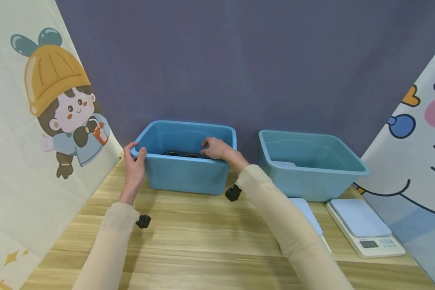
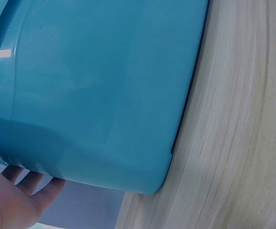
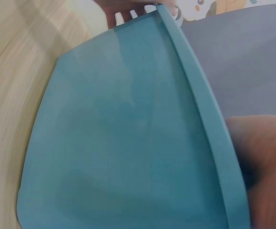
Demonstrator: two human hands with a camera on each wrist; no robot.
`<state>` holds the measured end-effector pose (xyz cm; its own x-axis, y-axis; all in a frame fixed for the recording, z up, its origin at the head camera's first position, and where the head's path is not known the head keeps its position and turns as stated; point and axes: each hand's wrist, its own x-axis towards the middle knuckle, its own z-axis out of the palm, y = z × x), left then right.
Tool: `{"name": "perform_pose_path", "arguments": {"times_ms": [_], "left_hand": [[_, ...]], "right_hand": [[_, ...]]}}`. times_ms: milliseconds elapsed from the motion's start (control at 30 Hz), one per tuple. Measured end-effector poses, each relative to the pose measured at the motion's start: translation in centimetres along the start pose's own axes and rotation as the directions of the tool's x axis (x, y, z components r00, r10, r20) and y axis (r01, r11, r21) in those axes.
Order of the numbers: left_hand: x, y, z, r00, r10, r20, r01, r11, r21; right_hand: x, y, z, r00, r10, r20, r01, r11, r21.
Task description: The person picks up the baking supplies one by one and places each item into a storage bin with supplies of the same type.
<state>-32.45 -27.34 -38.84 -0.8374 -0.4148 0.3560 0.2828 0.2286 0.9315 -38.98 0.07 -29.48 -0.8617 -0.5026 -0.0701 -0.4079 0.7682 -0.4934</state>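
Observation:
A blue plastic bin point(image 1: 188, 173) stands on the table at the back, left of the middle. My left hand point(image 1: 133, 171) grips its left front corner, the thumb at the front rim and the fingers along the left side. In the left wrist view, the fingers point(image 2: 47, 193) lie against the bin's outer wall. My right hand point(image 1: 217, 148) reaches over the front rim near the right end, fingers bent down inside the bin. Dark round things point(image 1: 172, 154) show at the bottom, mostly hidden by the front wall. I cannot tell whether the right fingers hold one.
To the right stands a second bluish-green bin point(image 1: 311, 177) with a pale thing point(image 1: 284, 164) inside. In front of it lie a white digital scale point(image 1: 362, 221) and another flat white device point(image 1: 306, 211), partly under my right sleeve. A dark curtain point(image 1: 239, 64) hangs behind the bins.

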Motion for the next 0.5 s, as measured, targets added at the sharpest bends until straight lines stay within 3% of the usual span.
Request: {"name": "perform_pose_path", "arguments": {"times_ms": [267,500], "left_hand": [[-1.6,3.0,-0.2,0.998,-0.03,0.049,0.031,0.999,-0.016],[-1.8,3.4,-0.2,0.997,-0.045,0.055,0.046,0.999,-0.016]], "right_hand": [[-1.1,-0.2,-0.8,0.994,-0.054,-0.098,0.065,0.992,0.106],[-2.5,-0.4,-1.9,0.99,-0.066,-0.128,0.08,0.991,0.111]]}}
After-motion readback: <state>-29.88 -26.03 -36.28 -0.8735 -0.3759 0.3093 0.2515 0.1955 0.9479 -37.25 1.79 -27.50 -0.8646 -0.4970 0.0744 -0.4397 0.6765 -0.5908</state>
